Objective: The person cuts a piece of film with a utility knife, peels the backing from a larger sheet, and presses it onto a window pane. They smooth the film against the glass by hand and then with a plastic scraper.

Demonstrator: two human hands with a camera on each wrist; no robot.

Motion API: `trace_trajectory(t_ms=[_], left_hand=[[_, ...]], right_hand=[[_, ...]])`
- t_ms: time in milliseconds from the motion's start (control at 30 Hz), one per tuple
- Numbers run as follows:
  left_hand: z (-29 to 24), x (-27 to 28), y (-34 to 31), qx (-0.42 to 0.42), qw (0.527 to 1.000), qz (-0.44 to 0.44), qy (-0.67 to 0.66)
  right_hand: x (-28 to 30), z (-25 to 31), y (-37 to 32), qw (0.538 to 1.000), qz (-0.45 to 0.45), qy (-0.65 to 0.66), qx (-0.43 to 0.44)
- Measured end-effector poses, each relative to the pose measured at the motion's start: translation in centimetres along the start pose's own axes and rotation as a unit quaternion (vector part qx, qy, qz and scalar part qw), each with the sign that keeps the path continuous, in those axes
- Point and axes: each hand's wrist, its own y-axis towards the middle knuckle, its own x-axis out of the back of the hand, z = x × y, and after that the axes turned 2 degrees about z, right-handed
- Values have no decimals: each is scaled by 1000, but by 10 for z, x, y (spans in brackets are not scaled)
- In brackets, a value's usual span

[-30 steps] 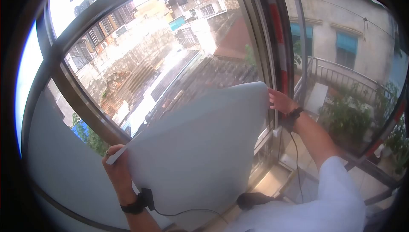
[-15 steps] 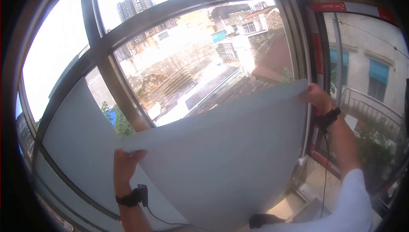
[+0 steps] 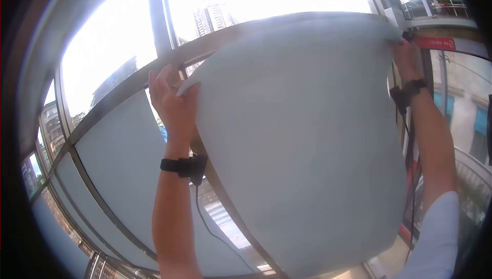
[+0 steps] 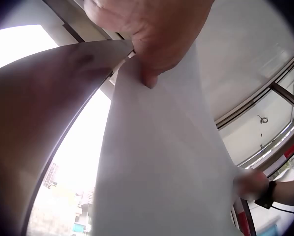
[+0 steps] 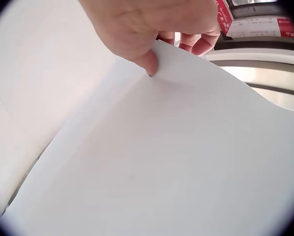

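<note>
Across the window frame point(image 3: 205, 44), a pale sheet point(image 3: 297, 135) hangs with upper corners pinched by left hand point(image 3: 175, 104) and right hand point(image 3: 407, 62); seemingly being positioned, it calls for level, taut edges.

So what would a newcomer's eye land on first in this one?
Most likely the large pale sheet, held up before the window frame and filling the middle of the head view. Next, the left hand and right hand, pinching its upper corners. Then perhaps the red strip beside the right hand.
</note>
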Motion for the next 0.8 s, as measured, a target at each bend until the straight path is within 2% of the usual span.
trace_trajectory(t_ms=[67, 133, 167, 233, 267, 333, 400, 467, 500, 600, 667, 800], left_hand=[[-4, -7, 5, 23, 1000, 18, -2], [-6, -14, 8, 43, 999, 33, 4], [-6, -17, 7, 52, 998, 23, -12], [-3, -21, 9, 58, 998, 13, -26], [-7, -19, 7, 76, 996, 12, -50], [-9, -20, 6, 95, 993, 11, -73], [-21, -22, 6, 84, 996, 14, -13], [-13, -27, 5, 52, 998, 18, 36], [-12, -29, 7, 18, 996, 20, 84], [-10, -30, 6, 7, 993, 14, 113], [-10, -27, 6, 21, 995, 18, 101], [-17, -24, 9, 67, 993, 29, 92]], right_hand=[[-23, -24, 1, 1000, 0, -16, -24], [-49, -43, 3, 996, -53, -71, -23], [-52, -51, 6, 996, -52, -64, -24], [-51, -25, 1, 997, -19, 46, -64], [-50, -18, -3, 997, -45, 54, -12], [-56, -18, 0, 997, -38, 60, -1], [-58, -33, 5, 998, -26, 64, 5], [-74, -49, 14, 991, -84, 103, -3], [-74, -47, 13, 991, -85, 102, -4], [-75, -46, 13, 998, -55, 43, -7], [-77, -49, 18, 998, -43, 31, 26], [-80, -49, 22, 1000, -28, -7, 0]])
